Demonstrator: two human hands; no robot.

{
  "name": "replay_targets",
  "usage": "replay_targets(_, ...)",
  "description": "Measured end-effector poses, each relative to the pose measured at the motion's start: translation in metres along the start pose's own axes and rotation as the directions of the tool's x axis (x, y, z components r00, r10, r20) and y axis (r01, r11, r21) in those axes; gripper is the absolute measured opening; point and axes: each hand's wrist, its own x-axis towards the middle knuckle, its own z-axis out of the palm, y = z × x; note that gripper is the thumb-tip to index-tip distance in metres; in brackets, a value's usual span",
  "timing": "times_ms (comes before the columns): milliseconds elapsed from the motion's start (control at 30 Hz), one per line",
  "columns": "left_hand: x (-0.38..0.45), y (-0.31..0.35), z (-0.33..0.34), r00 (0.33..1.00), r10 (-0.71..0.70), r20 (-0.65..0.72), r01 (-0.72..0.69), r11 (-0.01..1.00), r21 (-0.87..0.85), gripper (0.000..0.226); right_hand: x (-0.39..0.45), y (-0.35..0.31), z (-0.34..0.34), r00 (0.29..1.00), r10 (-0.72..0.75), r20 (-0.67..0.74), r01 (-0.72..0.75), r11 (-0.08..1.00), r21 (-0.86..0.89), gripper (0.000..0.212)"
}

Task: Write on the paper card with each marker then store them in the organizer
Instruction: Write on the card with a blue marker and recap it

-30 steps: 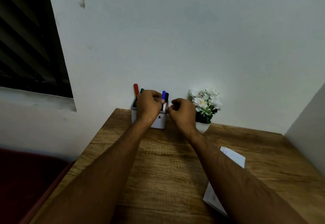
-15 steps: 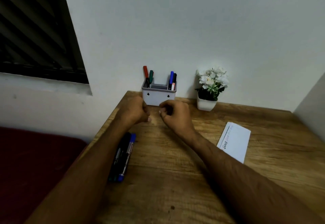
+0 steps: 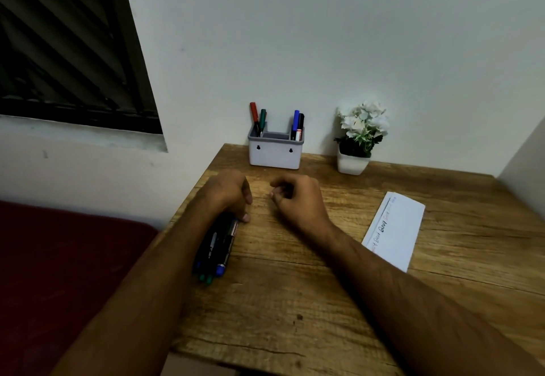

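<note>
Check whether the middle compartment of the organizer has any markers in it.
No, the organizer holds markers only in its end compartments, red marker left and blue marker right.

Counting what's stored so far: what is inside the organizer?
The organizer holds four markers: red and green left, blue and black right. Its walls hide their lower ends.
</note>
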Motion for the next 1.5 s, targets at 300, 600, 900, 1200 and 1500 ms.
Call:
replay_targets(300,0.003,0.021,0.001,0.998,0.034,-0.052,-0.059,0.741,-0.669,0.026,-0.001,0.006,-0.009,0.996,0.086,0.029,-0.09,0.975,0.202,0.01)
replay_targets(600,0.017,0.05,0.002,0.982,-0.11,-0.152,-0.114,0.293,-0.949,0.025,-0.009,0.01,-0.022,0.952,0.203,0.228,-0.293,0.824,0.486,0.019)
replay_targets(900,0.019,0.078,0.019,0.991,-0.132,0.003,0.02,0.127,-0.992,0.017,-0.009,0.02,-0.035,0.974,0.192,0.122,-0.227,0.849,0.477,0.011)
replay_targets(1200,0.052,0.071,-0.008,0.917,-0.385,-0.109,-0.211,-0.232,-0.95,0.023,-0.029,0.019,-0.067,0.873,0.236,0.428,-0.418,0.813,0.405,0.028)
replay_targets(1500,0.047,0.097,0.051,0.916,0.061,-0.396,-0.191,0.936,-0.297,0.027,-0.015,0.042,-0.122,0.971,0.236,0.039,-0.211,0.768,0.605,0.019)
